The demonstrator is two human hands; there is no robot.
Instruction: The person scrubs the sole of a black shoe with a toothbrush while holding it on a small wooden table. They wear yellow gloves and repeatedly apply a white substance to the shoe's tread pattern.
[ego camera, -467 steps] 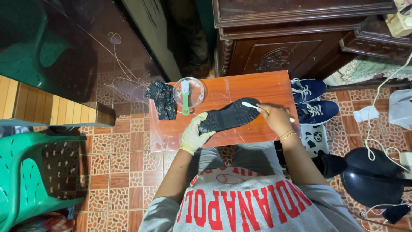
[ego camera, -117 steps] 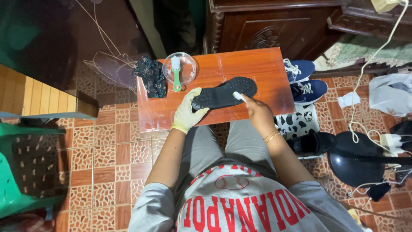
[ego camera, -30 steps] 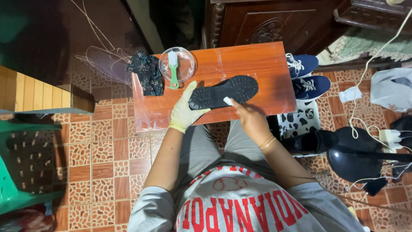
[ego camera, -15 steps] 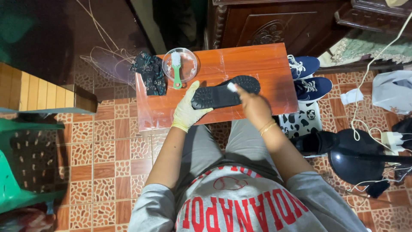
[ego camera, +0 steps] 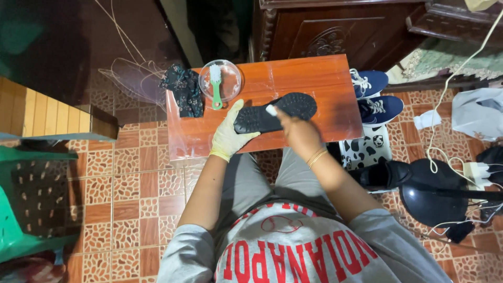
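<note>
Left hand: the left hand (ego camera: 229, 136) wears a pale yellow glove; its fingers are spread and curled round the heel end of the black shoe (ego camera: 275, 112), clamped on it with the thumb up beside the sole.
Right hand: the right hand (ego camera: 296, 132) is bare and closed round a small brush (ego camera: 271, 110), of which only the white head shows past the fingers; the head touches the middle of the sole.
Black shoe: one, lying sole-up on the small table (ego camera: 319, 84), near its front edge, heel to the left and toe to the right.
Small table: one, reddish wood with a glossy top, standing on the tiled floor just ahead of the person's knees.
Dish: one clear round dish (ego camera: 228, 84) at the back left of the table, well apart from the hands.
Green brush: one green-handled brush (ego camera: 216, 86) with white bristles, lying across the dish.
Cloth: one dark patterned cloth (ego camera: 182, 94) on the left end of the table, just beside the dish.
Blue sneakers: two blue sneakers (ego camera: 373, 97) with white laces, side by side on the floor to the right of the table.
Bracelets: thin gold bracelets (ego camera: 316, 156) on the right wrist; I cannot tell how many.
Gloves: one, on the left hand only.
</note>
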